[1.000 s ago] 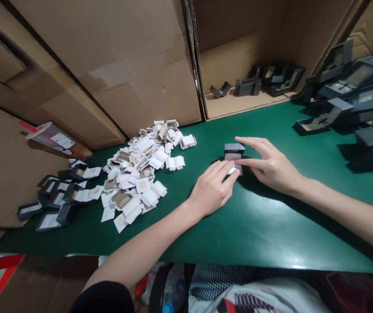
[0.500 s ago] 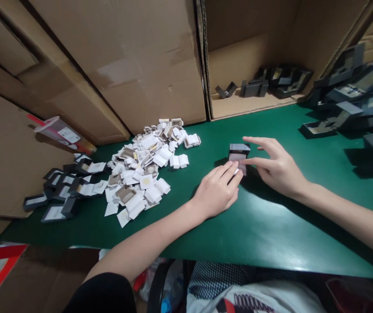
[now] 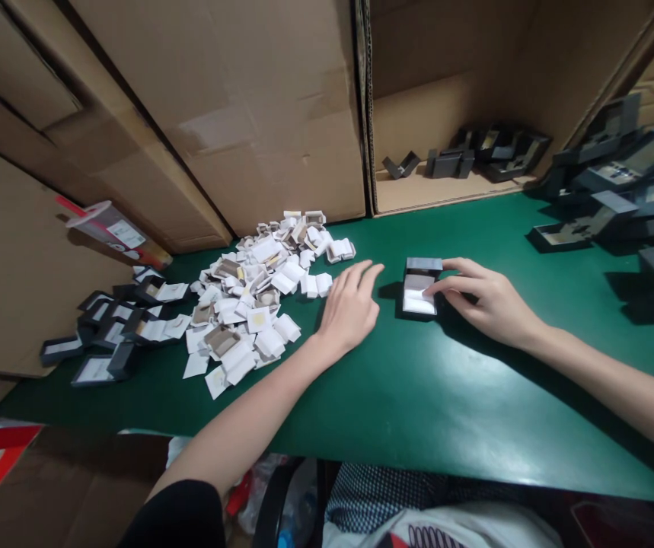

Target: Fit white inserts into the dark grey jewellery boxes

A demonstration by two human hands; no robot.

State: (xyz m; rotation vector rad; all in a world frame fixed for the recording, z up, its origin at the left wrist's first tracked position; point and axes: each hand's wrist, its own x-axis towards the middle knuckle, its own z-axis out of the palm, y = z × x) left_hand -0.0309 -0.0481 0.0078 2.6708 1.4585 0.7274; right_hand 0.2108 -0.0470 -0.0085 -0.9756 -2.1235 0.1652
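Observation:
A small black jewelry box (image 3: 422, 265) stands with its lid raised on the green table, a white lining (image 3: 418, 302) inside it. At its right side is my right hand (image 3: 489, 304), gripping it: one finger is at the lid's edge and another fingertip presses on the white lining. My left hand (image 3: 350, 306) is apart from the box, fingers stretched out and holding nothing, over the table at the right edge of a heap of folded white card inserts (image 3: 258, 283).
Several open black boxes with white linings (image 3: 113, 331) lie at the left, by a plastic cup (image 3: 121, 232) with a red straw. More black boxes (image 3: 640, 183) are piled at the right. An open carton (image 3: 412, 194) at the back holds others. Cardboard walls (image 3: 247, 114) border the green table (image 3: 475, 426).
My left hand has left the box and moved left to the white inserts. The white lining now shows in the box. My right hand stays at the box, its raised finger drawn in.

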